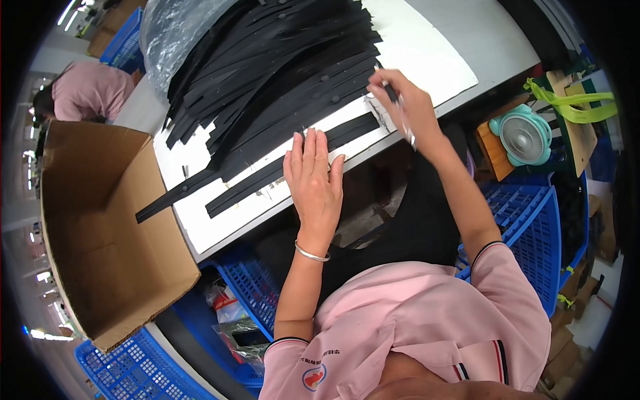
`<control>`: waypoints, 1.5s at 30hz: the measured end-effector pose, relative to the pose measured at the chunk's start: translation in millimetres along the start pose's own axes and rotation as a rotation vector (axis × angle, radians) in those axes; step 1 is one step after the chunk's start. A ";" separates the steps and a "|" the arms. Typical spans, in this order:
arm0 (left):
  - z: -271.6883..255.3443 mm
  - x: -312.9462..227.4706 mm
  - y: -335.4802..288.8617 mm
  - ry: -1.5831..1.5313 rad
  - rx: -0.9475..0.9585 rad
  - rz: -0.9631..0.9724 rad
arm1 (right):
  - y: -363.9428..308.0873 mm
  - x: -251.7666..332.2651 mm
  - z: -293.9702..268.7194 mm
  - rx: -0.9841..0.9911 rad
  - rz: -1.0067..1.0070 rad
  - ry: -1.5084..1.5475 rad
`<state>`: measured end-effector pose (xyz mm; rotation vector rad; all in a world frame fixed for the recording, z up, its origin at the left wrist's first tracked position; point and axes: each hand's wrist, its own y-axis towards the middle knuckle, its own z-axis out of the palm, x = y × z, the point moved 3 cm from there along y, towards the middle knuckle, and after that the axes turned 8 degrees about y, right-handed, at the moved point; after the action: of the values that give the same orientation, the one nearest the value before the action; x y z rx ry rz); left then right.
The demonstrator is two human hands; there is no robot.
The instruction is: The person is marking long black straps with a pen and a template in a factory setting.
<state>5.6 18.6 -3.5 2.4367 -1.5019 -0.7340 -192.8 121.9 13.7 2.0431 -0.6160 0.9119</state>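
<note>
My left hand lies flat on a long black strip, its fingers stretched out and slightly apart. The strip runs along the near edge of a white board. In my right hand, pinched between the fingers, is a slim black and silver pen, held just above the strip's right end. Beyond my hands a large pile of black strips covers much of the board. One black strip sticks out from the pile past the board's left edge, with a small dark bump on it.
An open cardboard box stands at the left against the table. Blue plastic baskets sit below on both sides. A turquoise fan is at the right, and clear plastic wrap lies behind the pile. Another person bends over at the far left.
</note>
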 end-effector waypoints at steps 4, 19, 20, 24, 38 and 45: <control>3.6 -7.1 1.7 0.014 0.020 0.029 | -46.2 31.4 -4.2 0.004 -0.249 -0.175; -15.4 23.3 -28.9 0.128 0.099 -0.117 | -50.6 -31.6 -40.0 0.075 -0.278 -0.378; -18.8 26.2 -33.7 0.141 0.095 -0.139 | -53.5 -31.3 -38.5 0.070 -0.262 -0.362; -29.2 46.0 -55.3 0.176 0.066 -0.263 | -54.4 -36.6 -36.1 0.042 -0.260 -0.368; -42.3 77.2 -67.6 0.147 -0.011 -0.295 | -47.0 -10.4 -30.5 0.076 -0.215 -0.401; -39.9 77.6 -67.5 0.148 -0.045 -0.289 | -34.7 77.0 63.2 0.157 0.199 0.445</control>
<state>107.0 -21.6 -20.6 2.6392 -1.0828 -0.6116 -96.8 81.5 30.6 1.8431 -0.5180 1.5196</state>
